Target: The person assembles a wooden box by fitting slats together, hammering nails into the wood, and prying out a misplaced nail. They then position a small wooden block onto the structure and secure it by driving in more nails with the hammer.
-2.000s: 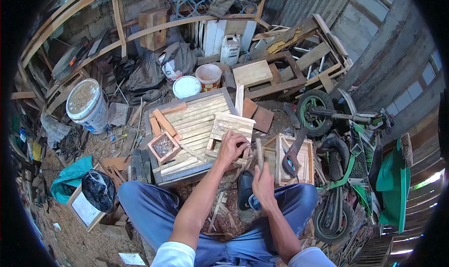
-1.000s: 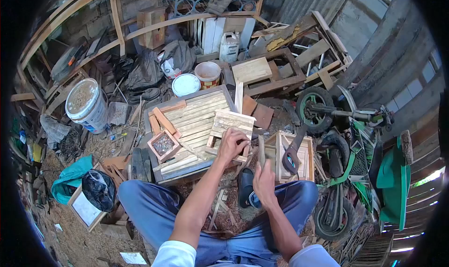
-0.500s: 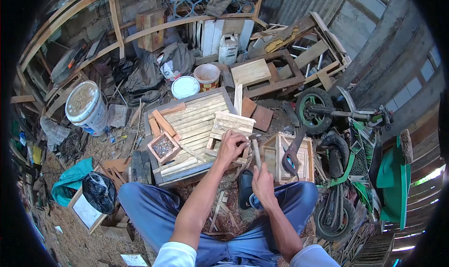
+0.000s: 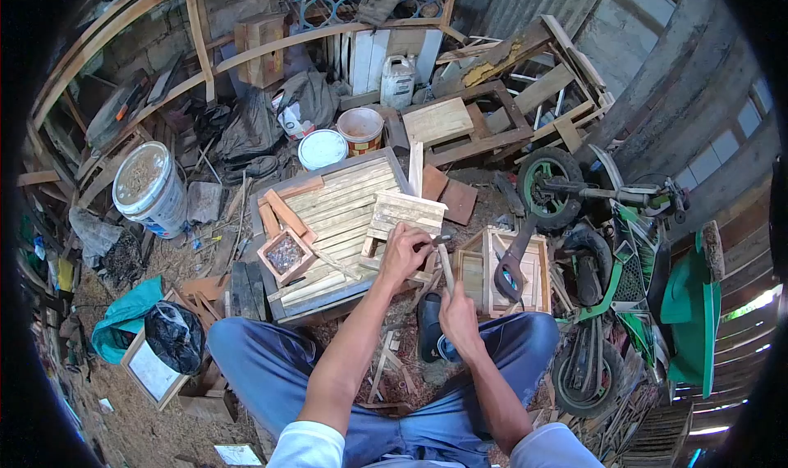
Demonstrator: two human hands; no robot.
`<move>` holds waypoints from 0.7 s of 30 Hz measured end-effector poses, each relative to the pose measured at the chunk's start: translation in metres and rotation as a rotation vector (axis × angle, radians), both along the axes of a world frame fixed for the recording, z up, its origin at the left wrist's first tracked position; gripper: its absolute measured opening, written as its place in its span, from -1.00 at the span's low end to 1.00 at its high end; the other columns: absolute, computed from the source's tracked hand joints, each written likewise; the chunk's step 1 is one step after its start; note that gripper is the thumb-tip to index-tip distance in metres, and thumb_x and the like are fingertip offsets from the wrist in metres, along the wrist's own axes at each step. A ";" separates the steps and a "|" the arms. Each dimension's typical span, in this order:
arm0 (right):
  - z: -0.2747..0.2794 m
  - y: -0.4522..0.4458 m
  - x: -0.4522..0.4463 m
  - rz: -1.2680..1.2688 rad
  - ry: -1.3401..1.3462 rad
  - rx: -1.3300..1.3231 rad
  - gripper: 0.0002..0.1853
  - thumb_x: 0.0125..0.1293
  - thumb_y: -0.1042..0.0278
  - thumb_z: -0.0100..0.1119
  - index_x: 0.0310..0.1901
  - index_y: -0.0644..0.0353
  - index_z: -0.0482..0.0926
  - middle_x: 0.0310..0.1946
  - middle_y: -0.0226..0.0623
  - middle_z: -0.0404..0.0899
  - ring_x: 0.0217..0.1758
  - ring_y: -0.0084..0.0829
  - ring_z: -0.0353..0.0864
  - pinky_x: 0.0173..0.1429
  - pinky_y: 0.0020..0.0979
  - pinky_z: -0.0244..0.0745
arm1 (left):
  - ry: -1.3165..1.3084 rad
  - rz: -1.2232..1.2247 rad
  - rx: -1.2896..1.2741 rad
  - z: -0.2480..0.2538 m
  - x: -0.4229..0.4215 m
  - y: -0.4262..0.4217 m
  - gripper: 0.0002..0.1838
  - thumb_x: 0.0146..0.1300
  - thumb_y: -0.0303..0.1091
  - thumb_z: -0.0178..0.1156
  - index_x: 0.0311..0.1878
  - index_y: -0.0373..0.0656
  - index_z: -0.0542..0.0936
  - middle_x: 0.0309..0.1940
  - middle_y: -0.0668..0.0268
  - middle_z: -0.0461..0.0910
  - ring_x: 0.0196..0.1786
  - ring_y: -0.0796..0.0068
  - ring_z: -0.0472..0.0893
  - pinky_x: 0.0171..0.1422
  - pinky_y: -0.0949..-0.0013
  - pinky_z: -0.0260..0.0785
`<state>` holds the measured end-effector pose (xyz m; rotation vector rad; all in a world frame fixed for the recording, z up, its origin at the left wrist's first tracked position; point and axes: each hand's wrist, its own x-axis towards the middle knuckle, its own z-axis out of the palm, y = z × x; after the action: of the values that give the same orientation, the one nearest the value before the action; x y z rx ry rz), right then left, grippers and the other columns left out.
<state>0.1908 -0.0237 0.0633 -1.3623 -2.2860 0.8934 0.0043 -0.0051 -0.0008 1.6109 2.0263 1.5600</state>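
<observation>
Wooden assembly [image 4: 408, 210] lies under the left hand [image 4: 402, 256], fingertips pinched together; the right hand [image 4: 458, 314] grips a hammer [image 4: 446, 264].

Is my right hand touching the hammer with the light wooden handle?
Touching: the head view shows the right hand wrapped around the handle of the hammer.

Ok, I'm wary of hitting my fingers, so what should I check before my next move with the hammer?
1. Right hand gripping the hammer by its handle: ok.
2. Left hand at the small wooden assembly: ok.
3. Fingertips well away from the hammer head: not ok, they look very close.
4. Nail straight and seated: cannot tell, none can be made out.
5. Assembly resting on the slatted top: ok.
</observation>
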 end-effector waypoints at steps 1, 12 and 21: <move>-0.002 0.002 -0.001 0.024 -0.042 0.005 -0.78 0.46 0.32 -0.03 -0.10 0.33 0.29 -0.46 0.36 0.52 -0.29 0.39 0.52 -0.27 0.25 0.33 | 0.011 0.017 0.006 -0.002 0.000 0.001 -0.88 0.03 -0.33 0.42 -0.35 -0.11 0.73 -0.27 0.37 0.71 -0.06 0.25 0.51 0.17 0.18 0.32; 0.004 0.005 -0.002 -0.005 0.008 -0.019 -0.75 0.49 0.27 -0.10 -0.11 0.35 0.32 -0.42 0.40 0.53 -0.25 0.41 0.52 -0.19 0.24 0.38 | 0.033 -0.022 0.020 0.003 -0.005 0.001 -0.86 0.04 -0.30 0.41 -0.34 -0.11 0.73 -0.26 0.38 0.71 -0.11 0.23 0.49 0.15 0.19 0.31; 0.003 0.001 0.000 -0.002 -0.034 -0.008 -0.76 0.48 0.27 -0.08 -0.09 0.33 0.31 -0.47 0.39 0.53 -0.29 0.41 0.53 -0.21 0.25 0.39 | 0.045 -0.013 0.023 -0.009 -0.003 0.003 -0.85 0.04 -0.28 0.44 -0.33 -0.08 0.75 -0.28 0.39 0.70 -0.13 0.26 0.49 0.15 0.20 0.29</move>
<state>0.1909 -0.0229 0.0662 -1.3933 -2.3079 0.8856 0.0011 -0.0024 -0.0098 1.6792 2.0227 1.5625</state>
